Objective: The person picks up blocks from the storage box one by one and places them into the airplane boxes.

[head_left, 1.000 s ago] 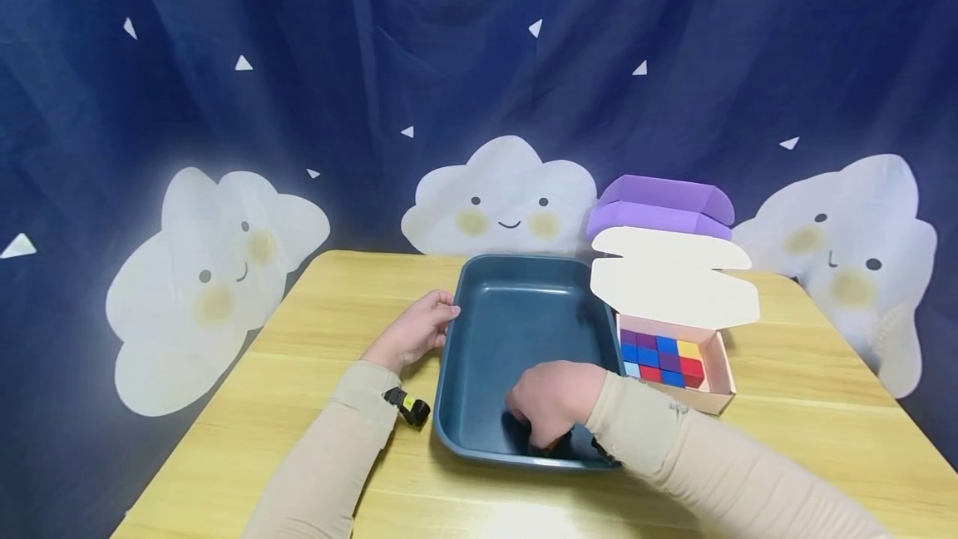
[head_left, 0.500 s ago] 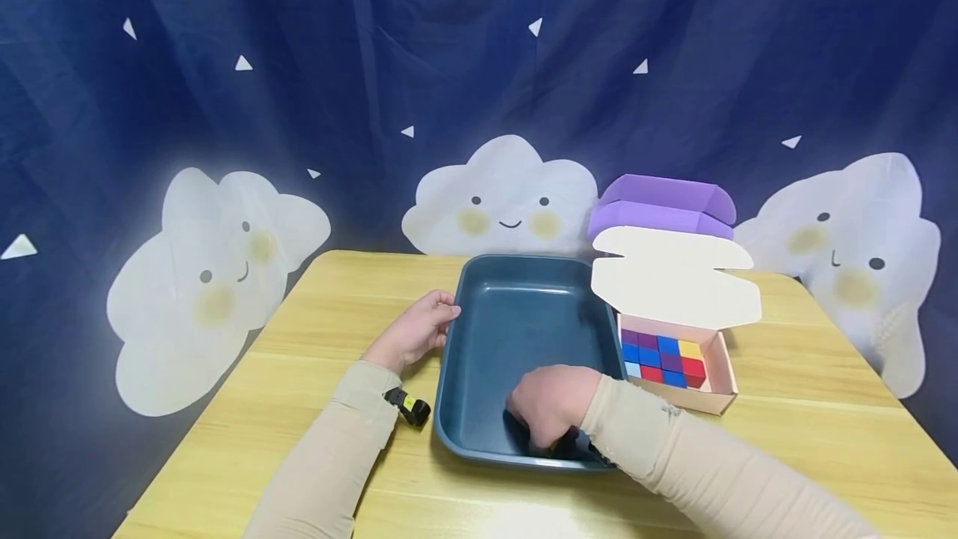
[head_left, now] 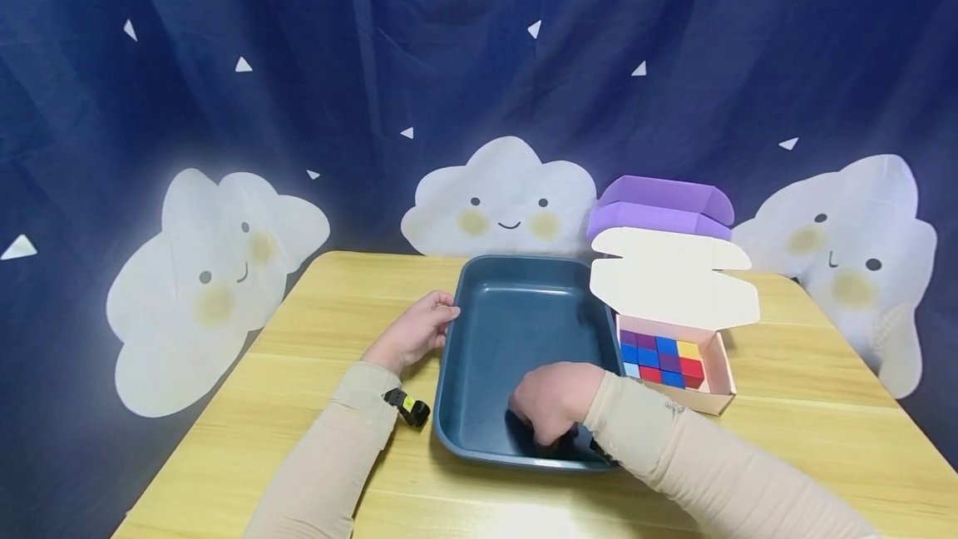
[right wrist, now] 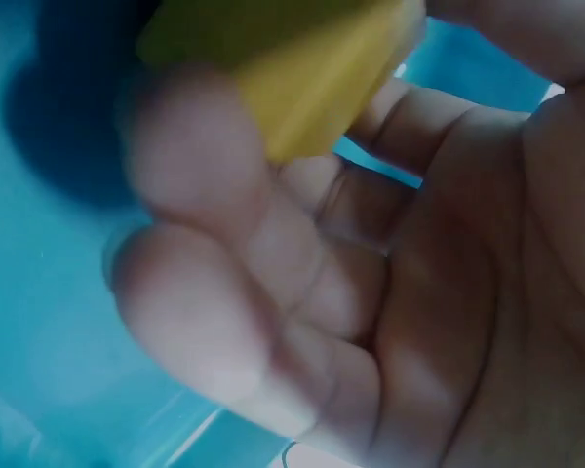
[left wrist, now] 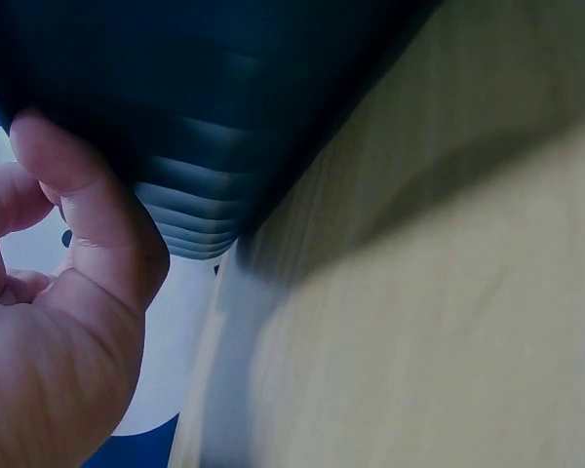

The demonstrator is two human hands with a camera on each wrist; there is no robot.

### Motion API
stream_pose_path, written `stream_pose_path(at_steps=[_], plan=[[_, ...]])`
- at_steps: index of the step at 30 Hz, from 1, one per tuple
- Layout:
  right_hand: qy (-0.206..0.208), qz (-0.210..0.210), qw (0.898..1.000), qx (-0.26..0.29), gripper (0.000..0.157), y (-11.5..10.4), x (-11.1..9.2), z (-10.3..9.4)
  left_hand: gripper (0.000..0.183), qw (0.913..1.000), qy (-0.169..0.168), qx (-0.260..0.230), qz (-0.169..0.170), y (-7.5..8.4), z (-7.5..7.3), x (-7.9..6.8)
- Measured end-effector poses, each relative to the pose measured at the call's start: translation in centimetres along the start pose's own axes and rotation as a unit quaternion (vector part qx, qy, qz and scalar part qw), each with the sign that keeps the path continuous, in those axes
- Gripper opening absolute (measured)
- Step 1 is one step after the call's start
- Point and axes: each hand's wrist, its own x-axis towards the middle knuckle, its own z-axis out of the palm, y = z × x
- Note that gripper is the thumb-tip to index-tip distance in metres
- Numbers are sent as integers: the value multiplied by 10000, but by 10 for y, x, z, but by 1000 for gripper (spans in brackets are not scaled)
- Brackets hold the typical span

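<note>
A dark teal rectangular tray [head_left: 531, 339] lies on the wooden table, and my left hand [head_left: 419, 327] holds its left rim. In the left wrist view, the thumb [left wrist: 88, 185] lies against the tray's outer wall [left wrist: 205, 127], with the other fingers curled beside it. My right hand [head_left: 554, 398] is down inside the tray's near end, its fingers bent. A yellow block [right wrist: 322, 88] shows between those fingers in the right wrist view; part of it is cut off by the frame edge. From the head view the hand hides this block.
Right of the tray stands an open cardboard box [head_left: 720, 377] with several coloured cubes [head_left: 669, 360] in rows, its white lid [head_left: 674, 285] folded back. A purple flap [head_left: 662, 206] rises behind. The wooden table [head_left: 793, 431] ends at a dark blue curtain [head_left: 479, 65] with clouds.
My right hand has shifted only slightly inside the tray, its fingertips a little to the right. The left hand, tray and box look the same.
</note>
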Motion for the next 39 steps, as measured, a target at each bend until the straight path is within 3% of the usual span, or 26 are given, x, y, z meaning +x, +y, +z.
stream_pose_path(at_steps=[8, 18, 27, 31, 35, 39], plan=[[6, 61, 10000, -35, 27, 13, -12, -14, 12, 10000, 15, -53, -17, -1, 0, 0], [707, 138, 9972, 183, 29, 44, -49, -34, 18, 10000, -25, 41, 4, -1, 0, -1], [1432, 70, 9890, 353, 18, 93, -90, -30, 16, 10000, 7, 19, -49, -2, 0, 1], [1470, 506, 9853, 705, 16, 110, -107, -24, 16, 10000, -14, 10, -45, -1, 1, 0], [1228, 1114, 9749, 1489, 16, 123, -121, -14, 16, 10000, -5, 0, -29, -2, 0, 0], [1137, 1499, 9683, 1643, 17, 136, -132, -3, 14, 10000, -17, -47, -19, -3, 0, 1]])
